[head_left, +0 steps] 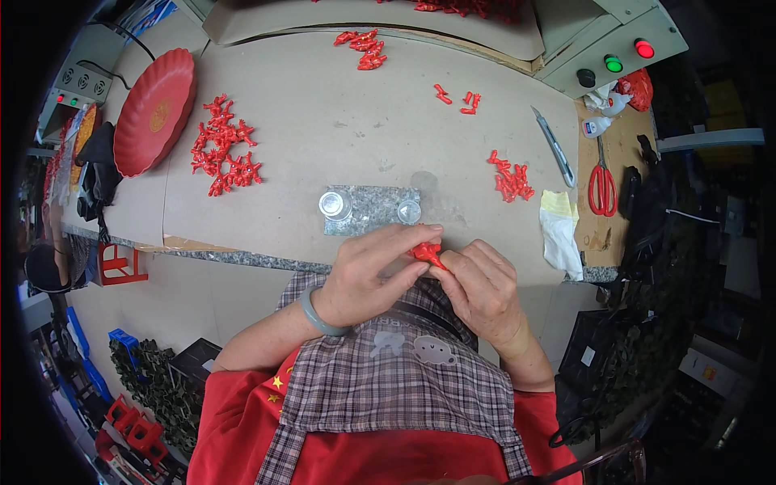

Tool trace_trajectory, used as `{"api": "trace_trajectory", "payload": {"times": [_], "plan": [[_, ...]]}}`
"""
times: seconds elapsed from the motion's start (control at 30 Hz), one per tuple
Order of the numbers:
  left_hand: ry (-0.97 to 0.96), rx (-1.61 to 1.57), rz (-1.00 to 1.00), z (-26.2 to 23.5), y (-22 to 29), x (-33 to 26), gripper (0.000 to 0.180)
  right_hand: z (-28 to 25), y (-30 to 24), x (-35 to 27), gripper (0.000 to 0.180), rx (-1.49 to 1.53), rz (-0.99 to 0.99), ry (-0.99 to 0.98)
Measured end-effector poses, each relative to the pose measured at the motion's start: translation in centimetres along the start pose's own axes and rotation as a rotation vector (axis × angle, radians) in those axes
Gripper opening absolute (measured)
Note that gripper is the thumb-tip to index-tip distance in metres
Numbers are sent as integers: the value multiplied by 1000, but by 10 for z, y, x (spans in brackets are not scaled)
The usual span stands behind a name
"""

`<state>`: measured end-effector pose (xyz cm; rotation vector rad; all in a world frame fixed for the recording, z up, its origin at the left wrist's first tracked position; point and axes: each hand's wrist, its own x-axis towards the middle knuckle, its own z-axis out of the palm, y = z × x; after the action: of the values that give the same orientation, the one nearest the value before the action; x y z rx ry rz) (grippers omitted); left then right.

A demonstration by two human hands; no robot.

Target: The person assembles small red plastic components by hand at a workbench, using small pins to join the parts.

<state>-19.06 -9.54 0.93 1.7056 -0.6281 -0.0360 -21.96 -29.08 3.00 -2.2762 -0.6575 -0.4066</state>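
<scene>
In front of my apron, both hands meet over a small glossy red branching piece (428,254). My left hand (368,271), with a pale bangle at its wrist, pinches it between fingers and thumb. The fingers of my right hand (485,287) are closed on its lower right end. Just beyond them lies a speckled grey stone slab (364,212) bearing two small clear round containers, one at the left (333,204) and one at the right (409,212). To the right sits a pile of small red pieces (511,176). A bigger cluster of branching red pieces (222,149) lies at the left.
A red scalloped dish (158,113) stands at the far left. Further red pieces lie at the back (364,48) and back right (469,103). At right are a utility knife (554,147), white cloth (559,234), red-handled scissors (602,187), glue bottle (596,127) and control box (618,56).
</scene>
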Motion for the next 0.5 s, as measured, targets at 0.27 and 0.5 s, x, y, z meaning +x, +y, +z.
{"api": "trace_trajectory", "payload": {"times": [0.27,0.5], "plan": [[-9,160,21,-4,4,3,42,-2,-6,5,22,-20,14,8],[-33,-661,-506,-17,19,6,35,-21,-7,11,23,11,65,67]]}}
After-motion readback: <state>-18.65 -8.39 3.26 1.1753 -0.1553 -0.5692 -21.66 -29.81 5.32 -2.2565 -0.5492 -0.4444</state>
